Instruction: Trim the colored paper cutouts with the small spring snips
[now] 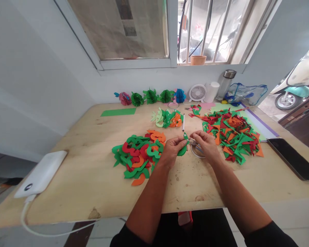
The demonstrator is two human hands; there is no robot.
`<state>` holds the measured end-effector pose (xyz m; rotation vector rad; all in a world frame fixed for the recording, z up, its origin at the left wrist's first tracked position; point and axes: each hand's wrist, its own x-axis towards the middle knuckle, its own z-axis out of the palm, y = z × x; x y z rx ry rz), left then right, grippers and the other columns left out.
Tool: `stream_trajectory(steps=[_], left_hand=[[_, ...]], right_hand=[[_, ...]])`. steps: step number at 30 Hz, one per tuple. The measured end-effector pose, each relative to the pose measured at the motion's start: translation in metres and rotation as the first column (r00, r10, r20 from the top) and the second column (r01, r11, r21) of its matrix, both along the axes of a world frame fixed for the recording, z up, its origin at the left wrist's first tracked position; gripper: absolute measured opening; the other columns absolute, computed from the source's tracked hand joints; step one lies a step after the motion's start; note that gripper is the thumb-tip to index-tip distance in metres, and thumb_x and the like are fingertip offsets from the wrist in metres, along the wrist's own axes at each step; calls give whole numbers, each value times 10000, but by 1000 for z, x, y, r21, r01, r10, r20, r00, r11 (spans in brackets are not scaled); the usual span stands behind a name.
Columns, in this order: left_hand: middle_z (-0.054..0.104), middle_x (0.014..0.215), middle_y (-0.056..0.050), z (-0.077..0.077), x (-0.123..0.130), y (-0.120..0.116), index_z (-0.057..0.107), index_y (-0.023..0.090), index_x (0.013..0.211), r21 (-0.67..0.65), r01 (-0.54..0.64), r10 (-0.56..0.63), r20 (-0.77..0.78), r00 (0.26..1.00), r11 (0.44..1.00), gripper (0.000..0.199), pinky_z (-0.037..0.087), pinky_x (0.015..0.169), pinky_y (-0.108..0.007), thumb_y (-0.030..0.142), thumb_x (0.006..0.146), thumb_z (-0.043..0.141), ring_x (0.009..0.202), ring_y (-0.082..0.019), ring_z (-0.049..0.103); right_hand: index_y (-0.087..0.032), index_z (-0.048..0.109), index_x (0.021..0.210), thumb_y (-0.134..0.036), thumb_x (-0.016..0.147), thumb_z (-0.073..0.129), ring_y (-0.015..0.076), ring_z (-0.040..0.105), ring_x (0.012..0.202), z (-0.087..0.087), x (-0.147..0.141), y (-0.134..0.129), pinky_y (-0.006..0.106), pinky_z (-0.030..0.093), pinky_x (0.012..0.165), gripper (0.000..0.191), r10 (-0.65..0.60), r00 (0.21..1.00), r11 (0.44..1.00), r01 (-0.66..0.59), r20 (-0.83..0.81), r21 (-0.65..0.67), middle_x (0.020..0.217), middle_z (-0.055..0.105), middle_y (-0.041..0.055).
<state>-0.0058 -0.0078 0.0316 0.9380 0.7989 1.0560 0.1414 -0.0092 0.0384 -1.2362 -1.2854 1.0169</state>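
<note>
My left hand (175,147) pinches a curved green paper cutout (182,150) whose upper tip shows small white spots. Close beside it, my right hand (204,144) has its thumb and fingers pressed together near that tip; what they hold is too small to make out. Under the right fingers lies a whitish ring-shaped thing (195,154) with a grey-blue part, mostly hidden. Left of my left hand spreads a heap of curved green, red and orange paper cutouts (136,154). Beyond the hands lie spotted green and orange cutouts (167,118) and a white marker (183,122).
Paper scraps (234,133) are piled at the right, near a black phone (295,157). A white power bank (42,175) with a cable sits at the left. Along the wall stand honeycomb paper turtles (151,96), a small fan (197,93) and a bottle (226,85).
</note>
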Motion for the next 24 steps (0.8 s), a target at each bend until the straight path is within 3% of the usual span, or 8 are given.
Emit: stream_trajectory(steps=[9, 24], left_hand=[[492, 517, 44, -3, -2, -2, 667, 109, 917, -85, 45, -30, 170, 985, 995, 395, 281, 446, -184, 356, 625, 769, 438, -35, 396], [495, 521, 42, -3, -1, -1, 615, 112, 788, -69, 56, -44, 157, 987, 996, 335, 256, 439, -189, 381, 642, 751, 425, -29, 373]], right_hand=[[-210, 651, 754, -439, 722, 604, 151, 534, 653, 0, -3, -1, 271, 404, 588, 237, 92, 994, 994, -95, -60, -45, 732, 648, 19], [-192, 606, 725, -436, 665, 705, 103, 482, 585, -8, 2, 0, 234, 374, 549, 270, 151, 947, 965, -203, -285, -164, 697, 604, 0]])
